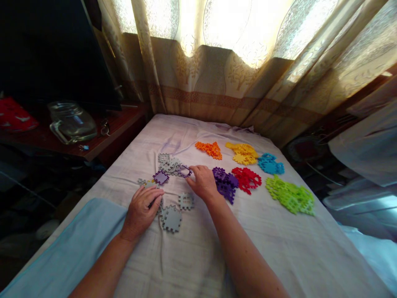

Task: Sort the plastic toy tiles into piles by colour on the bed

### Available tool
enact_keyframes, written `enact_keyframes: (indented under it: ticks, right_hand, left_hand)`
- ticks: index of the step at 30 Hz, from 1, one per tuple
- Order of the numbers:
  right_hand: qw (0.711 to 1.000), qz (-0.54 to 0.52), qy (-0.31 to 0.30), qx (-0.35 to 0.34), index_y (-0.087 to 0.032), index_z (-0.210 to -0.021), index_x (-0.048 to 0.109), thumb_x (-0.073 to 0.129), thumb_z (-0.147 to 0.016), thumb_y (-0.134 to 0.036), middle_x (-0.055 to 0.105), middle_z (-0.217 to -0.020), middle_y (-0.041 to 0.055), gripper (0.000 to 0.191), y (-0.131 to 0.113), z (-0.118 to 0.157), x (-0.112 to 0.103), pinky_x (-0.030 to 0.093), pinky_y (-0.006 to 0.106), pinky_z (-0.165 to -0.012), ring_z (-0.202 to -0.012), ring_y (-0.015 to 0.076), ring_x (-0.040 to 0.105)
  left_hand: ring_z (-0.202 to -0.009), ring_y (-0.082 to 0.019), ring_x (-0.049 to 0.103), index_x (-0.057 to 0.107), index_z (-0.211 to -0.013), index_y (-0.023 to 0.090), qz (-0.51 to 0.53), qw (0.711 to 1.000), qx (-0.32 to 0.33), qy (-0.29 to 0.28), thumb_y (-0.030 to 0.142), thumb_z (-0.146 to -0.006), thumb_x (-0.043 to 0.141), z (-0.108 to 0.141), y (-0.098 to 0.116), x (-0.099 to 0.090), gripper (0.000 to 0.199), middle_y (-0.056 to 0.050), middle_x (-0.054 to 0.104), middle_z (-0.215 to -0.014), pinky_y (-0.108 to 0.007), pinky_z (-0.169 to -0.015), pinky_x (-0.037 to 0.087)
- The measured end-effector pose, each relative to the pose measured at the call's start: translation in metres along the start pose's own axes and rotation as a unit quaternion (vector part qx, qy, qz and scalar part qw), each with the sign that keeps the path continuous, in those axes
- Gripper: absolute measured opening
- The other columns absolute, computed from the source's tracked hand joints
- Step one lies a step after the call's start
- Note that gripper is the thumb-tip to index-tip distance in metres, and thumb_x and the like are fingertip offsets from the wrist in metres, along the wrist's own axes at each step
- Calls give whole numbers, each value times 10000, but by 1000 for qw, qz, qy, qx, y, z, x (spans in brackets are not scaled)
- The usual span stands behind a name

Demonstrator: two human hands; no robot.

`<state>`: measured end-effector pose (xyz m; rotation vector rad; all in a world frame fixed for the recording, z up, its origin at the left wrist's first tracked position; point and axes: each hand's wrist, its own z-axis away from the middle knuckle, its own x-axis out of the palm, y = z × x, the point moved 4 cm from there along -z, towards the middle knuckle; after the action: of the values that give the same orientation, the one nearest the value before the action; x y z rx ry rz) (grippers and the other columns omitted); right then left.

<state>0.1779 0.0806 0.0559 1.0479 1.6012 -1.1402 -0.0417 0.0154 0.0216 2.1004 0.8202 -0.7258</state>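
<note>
My right hand pinches a purple open-frame piece at the right edge of a heap of grey toothed pieces. My left hand lies over more grey pieces, its fingers bent; what is under them is hidden. A light purple square piece rests between the grey heap and my left hand. Nearer to me are a grey window-like piece and a grey solid piece. A dark purple pile sits just right of my right hand.
Orange, yellow, blue, red and lime green piles lie across the cloth-covered surface. A light blue cloth covers its left edge. A glass jug stands on a wooden table.
</note>
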Motion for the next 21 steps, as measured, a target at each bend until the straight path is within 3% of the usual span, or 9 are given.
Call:
enact_keyframes:
  ticks: [6, 12, 17, 21]
  right_hand:
    - [987, -23, 128, 99, -193, -1140, 655, 592, -862, -343, 686, -1120, 102, 322, 55, 40, -31, 403, 356, -905, -1044, 247, 579]
    - [975, 19, 132, 175, -165, -1071, 686, 606, -845, -357, 692, -1079, 119, 307, 102, 63, -36, 403, 374, -882, -1007, 267, 584]
    - [974, 31, 142, 176, -191, -1058, 696, 600, -844, -358, 680, -1108, 117, 287, 99, 65, -38, 397, 393, -892, -1038, 274, 566]
    - [983, -1, 130, 131, -196, -1099, 690, 591, -863, -345, 665, -1171, 110, 296, 65, 54, -39, 399, 393, -919, -1100, 269, 549]
  left_hand:
    - [-1045, -224, 673, 702, -990, 259, -3, 1000, 9, 6, 359, -936, 494, 0, 0, 0, 237, -25, 761, -999, -484, -1060, 409]
    - [-1034, -226, 677, 707, -990, 259, 0, 1000, 7, 5, 369, -928, 503, 0, -2, 0, 240, -28, 759, -999, -484, -1060, 416]
    - [-1022, -231, 683, 715, -969, 262, 0, 1000, -1, 7, 381, -930, 491, -1, 0, -1, 256, -32, 763, -986, -490, -1049, 427]
    - [-1034, -231, 678, 717, -971, 265, 3, 1000, -11, 0, 379, -930, 486, -2, 1, -1, 261, -33, 762, -990, -497, -1059, 421]
